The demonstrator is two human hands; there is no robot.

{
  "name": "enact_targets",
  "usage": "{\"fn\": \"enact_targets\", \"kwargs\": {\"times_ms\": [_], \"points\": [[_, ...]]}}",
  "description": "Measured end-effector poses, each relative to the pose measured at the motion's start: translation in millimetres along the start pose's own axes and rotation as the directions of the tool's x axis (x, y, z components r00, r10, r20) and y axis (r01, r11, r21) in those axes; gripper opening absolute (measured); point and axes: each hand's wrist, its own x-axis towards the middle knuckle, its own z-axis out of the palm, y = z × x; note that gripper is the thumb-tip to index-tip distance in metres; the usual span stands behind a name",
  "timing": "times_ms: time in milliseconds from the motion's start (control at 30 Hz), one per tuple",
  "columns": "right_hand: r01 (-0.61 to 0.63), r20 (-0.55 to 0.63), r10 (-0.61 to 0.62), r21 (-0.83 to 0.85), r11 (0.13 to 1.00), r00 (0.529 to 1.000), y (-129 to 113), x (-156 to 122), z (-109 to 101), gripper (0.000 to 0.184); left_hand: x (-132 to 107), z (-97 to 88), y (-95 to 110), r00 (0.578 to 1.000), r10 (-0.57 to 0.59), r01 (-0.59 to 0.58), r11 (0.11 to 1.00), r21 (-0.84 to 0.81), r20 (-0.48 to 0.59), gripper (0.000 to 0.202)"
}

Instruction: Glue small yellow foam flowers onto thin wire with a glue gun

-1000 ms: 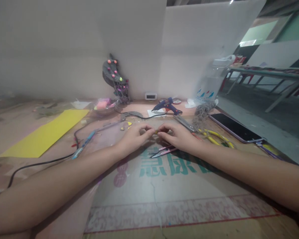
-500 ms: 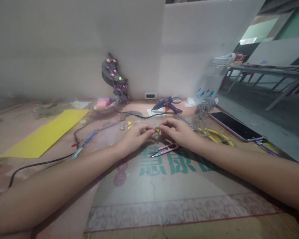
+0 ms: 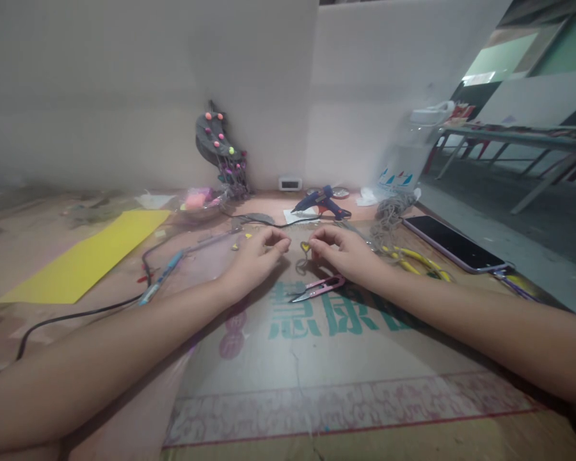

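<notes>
My left hand rests on the cardboard sheet with its fingers curled in a pinch; nothing shows between them. A short gap to its right, my right hand pinches a small yellow piece from which a thin grey cord loop hangs down. Pink thread snips lie on the cardboard just below my right hand.
A blue glue gun, a black phone, yellow-handled pliers and tangled twine lie to the right. A yellow paper sheet, a black cable and a blue pen lie left. A beaded ornament leans on the wall.
My hands, which met over the small yellow piece, have drawn apart. The left hand let go and shifted left; the right hand keeps the piece, with the cord loop now showing.
</notes>
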Motion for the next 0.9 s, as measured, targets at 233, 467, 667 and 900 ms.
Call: {"fn": "enact_targets", "kwargs": {"times_ms": [233, 467, 667, 900], "points": [[-0.015, 0.022, 0.015, 0.032, 0.999, 1.0, -0.3, -1.2, 1.0, 0.021, -0.5, -2.7, 5.3, 0.999, 0.002, -0.004, 0.999, 0.05, 0.044, 0.02], [0.008, 0.023, -0.008, 0.015, 1.0, 1.0, -0.4, -0.8, 1.2, 0.02, -1.4, -1.9, 2.6, 0.998, 0.038, -0.043, 0.995, 0.093, 0.056, 0.023], [0.012, 0.021, -0.012, 0.0, 1.0, 1.0, -1.3, -0.2, 1.2, 0.02, -1.1, -2.2, 2.5, 0.996, -0.015, 0.009, 0.997, 0.073, 0.087, 0.041], [0.007, 0.026, -0.006, -0.008, 1.0, 1.0, 1.7, -0.8, 1.2, 0.022, -1.8, -2.6, 10.4, 0.996, -0.006, -0.002, 0.996, 0.095, 0.09, 0.024]]}}
